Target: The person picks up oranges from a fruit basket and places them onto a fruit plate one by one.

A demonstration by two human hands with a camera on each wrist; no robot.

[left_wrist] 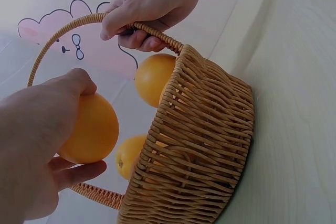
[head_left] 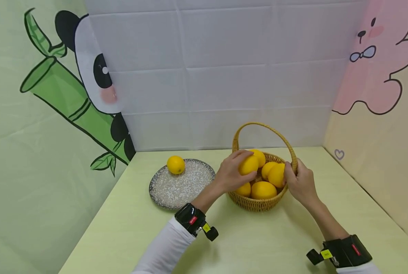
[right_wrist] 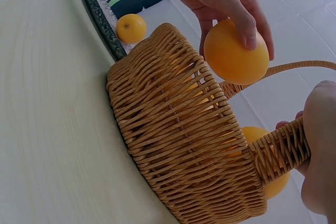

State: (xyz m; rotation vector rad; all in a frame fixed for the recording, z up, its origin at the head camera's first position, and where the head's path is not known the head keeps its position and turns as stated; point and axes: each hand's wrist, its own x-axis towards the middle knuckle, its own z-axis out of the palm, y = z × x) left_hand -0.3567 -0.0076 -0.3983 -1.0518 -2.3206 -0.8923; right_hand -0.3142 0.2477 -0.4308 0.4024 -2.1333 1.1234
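My left hand (head_left: 234, 171) holds an orange (left_wrist: 93, 129) between thumb and fingers, over the left side of the wicker basket (head_left: 257, 204). In the right wrist view this held orange (right_wrist: 236, 53) hangs above the rim. My right hand (head_left: 301, 182) grips the basket's arched handle (left_wrist: 160, 36) low on its right side. Several more oranges (head_left: 263, 190) lie in the basket, partly hidden by its wall and by my hands. To the left, one orange (head_left: 176, 164) sits near the far left edge of a speckled grey plate (head_left: 187, 190).
The basket stands on a pale yellow-green table (head_left: 255, 243), just right of the plate. Behind it rises a creased white backdrop (head_left: 224, 83). A green panel with a panda drawing (head_left: 99, 76) borders the left, and a cream panel with a pink figure (head_left: 378, 76) the right.
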